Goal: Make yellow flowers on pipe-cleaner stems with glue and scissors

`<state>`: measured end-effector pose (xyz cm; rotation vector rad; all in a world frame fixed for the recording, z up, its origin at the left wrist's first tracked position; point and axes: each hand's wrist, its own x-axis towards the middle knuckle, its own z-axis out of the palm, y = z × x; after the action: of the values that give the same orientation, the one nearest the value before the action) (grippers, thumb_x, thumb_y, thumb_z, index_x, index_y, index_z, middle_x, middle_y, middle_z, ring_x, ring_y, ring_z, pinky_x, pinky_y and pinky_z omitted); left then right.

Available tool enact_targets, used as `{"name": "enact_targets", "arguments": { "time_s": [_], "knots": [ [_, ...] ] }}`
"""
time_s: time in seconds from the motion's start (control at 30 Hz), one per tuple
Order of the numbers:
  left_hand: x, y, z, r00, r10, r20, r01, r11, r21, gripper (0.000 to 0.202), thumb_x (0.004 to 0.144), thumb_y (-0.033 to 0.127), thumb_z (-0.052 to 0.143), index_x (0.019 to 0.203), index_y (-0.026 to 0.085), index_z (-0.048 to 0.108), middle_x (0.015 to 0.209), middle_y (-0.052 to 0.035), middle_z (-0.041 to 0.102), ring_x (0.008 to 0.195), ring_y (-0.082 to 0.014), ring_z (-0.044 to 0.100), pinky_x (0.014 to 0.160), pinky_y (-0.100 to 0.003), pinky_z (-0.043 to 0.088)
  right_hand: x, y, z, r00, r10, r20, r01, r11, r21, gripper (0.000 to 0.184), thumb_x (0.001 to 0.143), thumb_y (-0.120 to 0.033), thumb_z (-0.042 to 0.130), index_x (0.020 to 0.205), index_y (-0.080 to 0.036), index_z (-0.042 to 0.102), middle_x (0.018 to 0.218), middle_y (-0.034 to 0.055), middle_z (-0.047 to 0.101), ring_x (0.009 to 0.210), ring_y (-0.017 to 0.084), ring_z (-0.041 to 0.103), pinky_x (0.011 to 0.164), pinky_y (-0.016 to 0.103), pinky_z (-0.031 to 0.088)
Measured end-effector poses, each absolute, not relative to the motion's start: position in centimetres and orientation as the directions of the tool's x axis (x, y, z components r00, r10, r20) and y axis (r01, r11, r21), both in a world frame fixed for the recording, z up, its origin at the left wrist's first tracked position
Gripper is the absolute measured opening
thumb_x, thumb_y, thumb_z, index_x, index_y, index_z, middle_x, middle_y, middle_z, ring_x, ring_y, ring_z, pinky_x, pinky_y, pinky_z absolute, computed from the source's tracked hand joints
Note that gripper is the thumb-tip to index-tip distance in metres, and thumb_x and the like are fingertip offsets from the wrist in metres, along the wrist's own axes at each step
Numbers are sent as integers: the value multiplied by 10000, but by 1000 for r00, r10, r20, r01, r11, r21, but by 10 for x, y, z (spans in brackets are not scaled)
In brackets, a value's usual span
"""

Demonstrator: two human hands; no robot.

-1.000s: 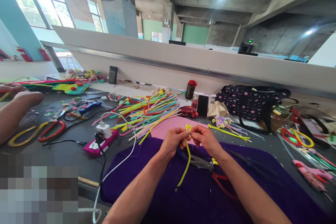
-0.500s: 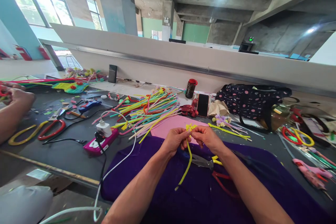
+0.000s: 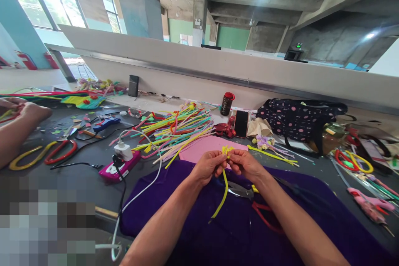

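My left hand (image 3: 208, 166) and my right hand (image 3: 246, 164) meet above a purple cloth (image 3: 199, 224), both pinching the top of a yellow pipe cleaner (image 3: 222, 197). Its upper end is bent into small loops between my fingertips, and its long tail hangs down over the cloth. Under my right wrist lie scissors (image 3: 241, 191) with yellow and red handles. A pink foam sheet (image 3: 199, 149) lies just beyond my hands.
A heap of coloured pipe cleaners (image 3: 174, 131) covers the table's middle. A pink power strip (image 3: 120, 168) with a white charger and cables sits left. A phone (image 3: 240, 124), red-capped bottle (image 3: 226, 104) and spotted bag (image 3: 299, 124) stand behind. Another person's hand (image 3: 23, 110) works at far left.
My hands have closed slightly tighter on the looped end of the yellow pipe cleaner. The other person's hand at far left has shifted a little.
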<state>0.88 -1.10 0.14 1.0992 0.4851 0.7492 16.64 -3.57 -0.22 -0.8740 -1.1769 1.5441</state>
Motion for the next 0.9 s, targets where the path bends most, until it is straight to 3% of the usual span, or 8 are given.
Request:
{"name": "enact_targets", "arguments": {
  "time_s": [0.37,0.57,0.9],
  "knots": [
    [10,-11,0,651,759,25,-328,251,911,286,719,389,574,660,112,535,540,32,512,323,-9,369,303,-156,225,163,-36,-2,-245,969,29,-310,-50,-949,209,708,-309,641,642,-127,563,511,-20,528,339,36,403,313,145,296],
    [10,-12,0,644,765,13,-315,249,916,287,718,388,575,637,118,520,493,39,491,321,-15,371,307,-152,228,162,-36,-3,-210,977,33,-335,-40,-942,217,681,-302,664,624,-145,525,509,-47,481,347,31,379,289,131,248],
    [10,-12,1,665,747,16,-288,237,928,313,700,420,580,679,110,541,539,29,518,322,-11,371,309,-157,234,165,-37,-1,-217,976,-6,-280,-68,-958,252,647,-362,676,667,-139,561,540,-28,524,329,27,377,293,148,218]
  ]
}}
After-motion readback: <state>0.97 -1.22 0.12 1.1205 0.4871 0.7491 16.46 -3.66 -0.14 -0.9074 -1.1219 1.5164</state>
